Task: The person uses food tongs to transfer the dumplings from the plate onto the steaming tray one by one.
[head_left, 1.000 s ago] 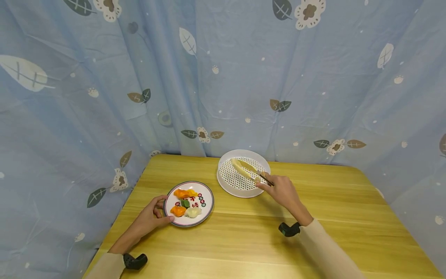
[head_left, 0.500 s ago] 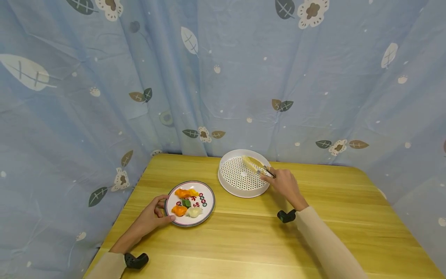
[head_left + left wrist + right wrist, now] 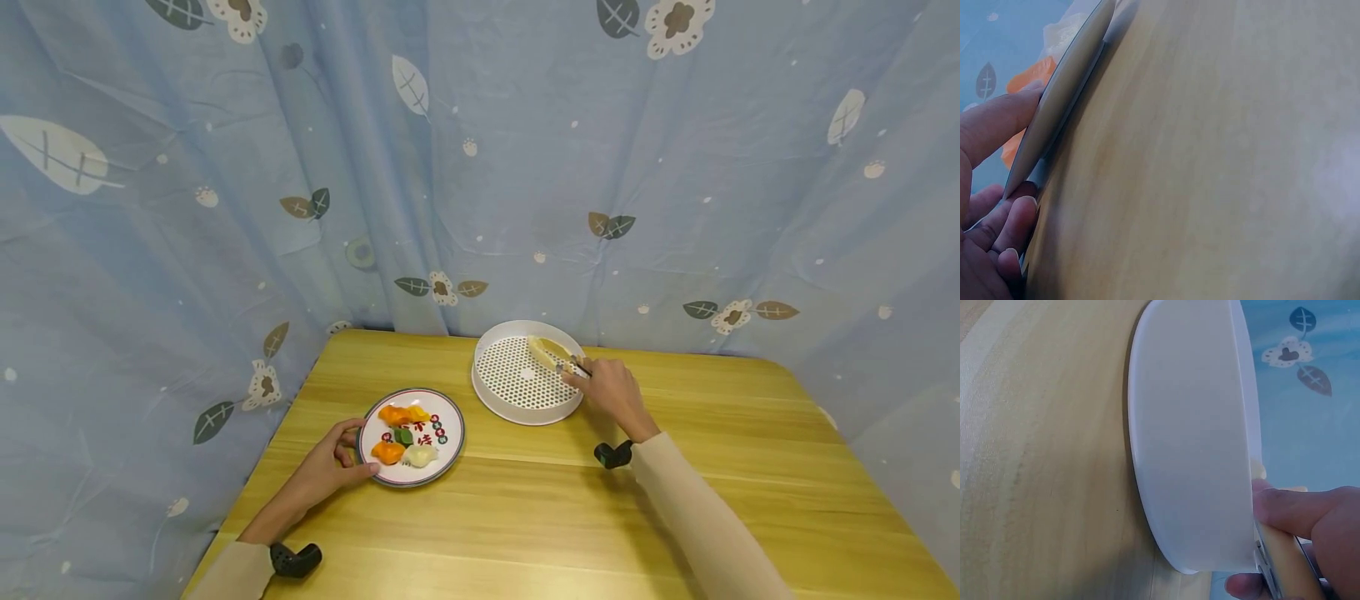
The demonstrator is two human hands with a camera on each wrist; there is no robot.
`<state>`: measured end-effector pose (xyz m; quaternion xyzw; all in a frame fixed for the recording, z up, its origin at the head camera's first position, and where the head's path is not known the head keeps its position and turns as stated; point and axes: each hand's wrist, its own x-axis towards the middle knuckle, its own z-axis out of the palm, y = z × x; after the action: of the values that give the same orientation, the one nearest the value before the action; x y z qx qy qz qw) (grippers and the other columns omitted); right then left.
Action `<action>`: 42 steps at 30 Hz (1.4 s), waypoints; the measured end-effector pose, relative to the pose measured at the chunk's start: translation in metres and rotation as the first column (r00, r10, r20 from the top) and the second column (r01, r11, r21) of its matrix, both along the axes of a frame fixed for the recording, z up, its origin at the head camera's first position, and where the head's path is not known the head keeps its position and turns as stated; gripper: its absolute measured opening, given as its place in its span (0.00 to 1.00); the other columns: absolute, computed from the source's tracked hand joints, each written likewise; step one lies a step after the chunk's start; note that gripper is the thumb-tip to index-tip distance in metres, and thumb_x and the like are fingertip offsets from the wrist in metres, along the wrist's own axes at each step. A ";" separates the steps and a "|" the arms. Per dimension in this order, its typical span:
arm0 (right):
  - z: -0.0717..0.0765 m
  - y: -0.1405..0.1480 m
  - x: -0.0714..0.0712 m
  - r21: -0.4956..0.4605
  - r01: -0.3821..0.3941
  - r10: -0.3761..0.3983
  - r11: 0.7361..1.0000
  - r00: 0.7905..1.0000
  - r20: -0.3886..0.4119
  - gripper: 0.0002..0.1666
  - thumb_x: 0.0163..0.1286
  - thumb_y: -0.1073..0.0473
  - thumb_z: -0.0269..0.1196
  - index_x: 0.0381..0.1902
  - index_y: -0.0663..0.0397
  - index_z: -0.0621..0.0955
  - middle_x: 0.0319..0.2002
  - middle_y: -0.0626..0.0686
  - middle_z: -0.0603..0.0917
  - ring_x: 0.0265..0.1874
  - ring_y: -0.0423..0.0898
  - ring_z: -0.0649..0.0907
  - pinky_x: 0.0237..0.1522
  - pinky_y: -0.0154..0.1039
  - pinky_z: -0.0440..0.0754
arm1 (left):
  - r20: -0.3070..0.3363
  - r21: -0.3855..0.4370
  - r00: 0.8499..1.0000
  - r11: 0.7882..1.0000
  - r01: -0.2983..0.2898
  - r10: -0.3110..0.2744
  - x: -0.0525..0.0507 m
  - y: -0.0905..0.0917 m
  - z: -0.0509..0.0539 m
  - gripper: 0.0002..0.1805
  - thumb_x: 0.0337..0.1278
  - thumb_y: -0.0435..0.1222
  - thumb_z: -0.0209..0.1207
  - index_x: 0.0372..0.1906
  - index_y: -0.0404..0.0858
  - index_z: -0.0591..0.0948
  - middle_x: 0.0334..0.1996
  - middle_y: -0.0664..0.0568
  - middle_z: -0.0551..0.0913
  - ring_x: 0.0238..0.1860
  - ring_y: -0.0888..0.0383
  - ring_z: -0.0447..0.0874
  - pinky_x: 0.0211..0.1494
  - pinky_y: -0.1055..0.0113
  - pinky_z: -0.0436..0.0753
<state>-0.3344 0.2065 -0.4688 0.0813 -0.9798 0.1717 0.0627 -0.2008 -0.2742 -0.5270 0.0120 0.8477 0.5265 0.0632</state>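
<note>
In the head view a round plate (image 3: 448, 433) holds orange, white, green and yellow dumpling-like pieces. My left hand (image 3: 326, 467) grips its left rim, thumb on top and fingers at the edge, as the left wrist view also shows. At the table's back stands a white round tray (image 3: 517, 412) with a perforated floor. My right hand (image 3: 615, 395) pinches yellowish tongs (image 3: 542, 354), whose tips are low over the tray's right part. Whether the tongs hold anything cannot be told. From the right wrist view, the tray's wall (image 3: 1191, 437) hides the tips.
Both things stand on a wooden table (image 3: 487, 533), the tray to the right of and behind the plate. A blue patterned curtain (image 3: 510, 167) hangs directly behind the table and along its left side. Black wrist devices sit on both wrists.
My right hand has moved the tongs rightward and slightly back within the tray, and their arms look closer together. My left hand keeps its grip on the plate.
</note>
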 end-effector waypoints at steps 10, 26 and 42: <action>0.003 0.004 0.002 -0.024 0.015 -0.014 1.000 1.000 0.023 0.31 0.66 0.36 0.70 0.42 0.61 0.86 0.25 0.55 0.77 0.25 0.52 0.74 0.26 0.44 0.69 | -0.004 0.007 1.000 1.000 0.009 -0.009 0.000 0.001 0.000 0.46 0.53 0.41 0.77 0.75 0.41 0.65 0.53 0.42 0.73 0.38 0.51 0.70 0.38 0.66 0.73; 0.014 -0.003 0.030 -0.117 -0.100 0.087 0.988 0.990 -0.108 0.39 0.63 0.37 0.73 0.62 0.57 0.83 0.18 0.47 0.64 0.20 0.45 0.65 0.22 0.41 0.63 | -0.009 0.014 1.000 1.000 0.021 -0.021 0.000 -0.002 -0.003 0.47 0.54 0.42 0.77 0.75 0.41 0.65 0.52 0.42 0.71 0.38 0.51 0.69 0.38 0.65 0.72; 0.014 -0.028 0.065 -0.149 -0.214 0.193 0.965 0.971 -0.145 0.25 0.59 0.38 0.76 0.35 0.54 0.90 0.44 0.55 0.90 0.18 0.41 0.65 0.23 0.38 0.65 | -0.003 0.011 1.000 1.000 0.012 -0.012 -0.001 -0.002 -0.003 0.47 0.53 0.43 0.77 0.75 0.42 0.65 0.52 0.42 0.72 0.38 0.51 0.70 0.37 0.66 0.72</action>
<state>-0.2697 0.1789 -0.4544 0.1871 -0.9427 0.2514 0.1143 -0.2022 -0.2763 -0.5299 0.0183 0.8449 0.5307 0.0651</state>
